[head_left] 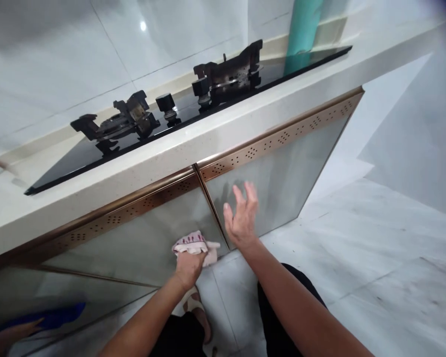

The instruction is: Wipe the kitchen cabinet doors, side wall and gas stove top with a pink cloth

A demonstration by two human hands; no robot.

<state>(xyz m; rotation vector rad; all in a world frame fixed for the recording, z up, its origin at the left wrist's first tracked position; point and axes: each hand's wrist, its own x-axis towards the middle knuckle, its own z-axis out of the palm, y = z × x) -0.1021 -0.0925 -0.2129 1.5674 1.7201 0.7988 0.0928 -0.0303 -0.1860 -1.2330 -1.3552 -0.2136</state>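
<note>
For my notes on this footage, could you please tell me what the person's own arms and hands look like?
The left forearm and right forearm are bare, with no sleeve, watch or bracelet in view. The left hand and right hand are ungloved; the right fingertips are blurred.

A black stove (188,108) with two burners (136,115) and two knobs (166,103) sits on the white desk (186,146). A turquoise column (305,27) rises near the stove's right end.

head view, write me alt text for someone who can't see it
A person's left hand grips a patterned cloth in front of a cabinet door; the right hand is open before the adjoining door. Above, a black two-burner stove sits on a pale counter.
</note>
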